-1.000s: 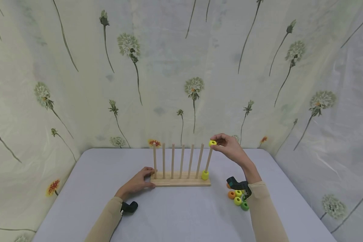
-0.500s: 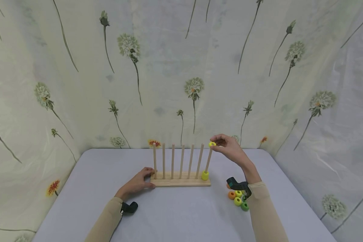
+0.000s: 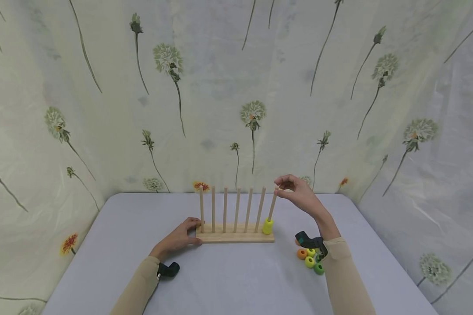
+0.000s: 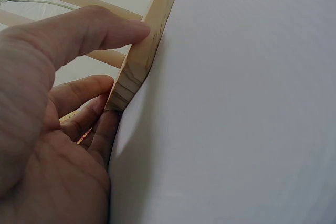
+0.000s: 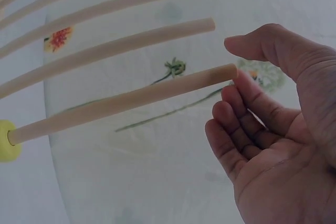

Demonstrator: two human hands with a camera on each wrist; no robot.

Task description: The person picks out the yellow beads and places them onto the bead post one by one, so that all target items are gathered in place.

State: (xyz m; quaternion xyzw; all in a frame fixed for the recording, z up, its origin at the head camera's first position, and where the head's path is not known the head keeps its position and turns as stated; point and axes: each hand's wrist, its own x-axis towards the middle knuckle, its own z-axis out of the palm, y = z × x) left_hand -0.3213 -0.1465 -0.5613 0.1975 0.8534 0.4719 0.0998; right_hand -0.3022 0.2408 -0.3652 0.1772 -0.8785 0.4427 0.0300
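Note:
A wooden peg rack (image 3: 236, 238) with several upright dowels stands on the table. My left hand (image 3: 178, 237) grips its left end, the thumb on the front edge and the fingers at the end and behind, as the left wrist view shows. Yellow beads (image 3: 267, 227) sit stacked at the foot of the rightmost dowel (image 5: 131, 100); one yellow bead (image 5: 7, 140) shows in the right wrist view. Around that dowel's tip my right hand (image 3: 301, 197) hovers, thumb and fingers apart with nothing held. One fingertip appears to touch the tip.
Right of the rack lie loose beads: an orange bead (image 3: 301, 254), a yellow bead (image 3: 309, 262), a green bead (image 3: 319, 268) and others partly hidden by the right wrist camera (image 3: 309, 239). A flower-printed curtain (image 3: 220, 87) hangs behind the white table (image 3: 236, 280).
The yellow bead that my right hand held at the rightmost dowel's tip has been let go and has dropped onto the stack below. The left hand and rack have stayed still.

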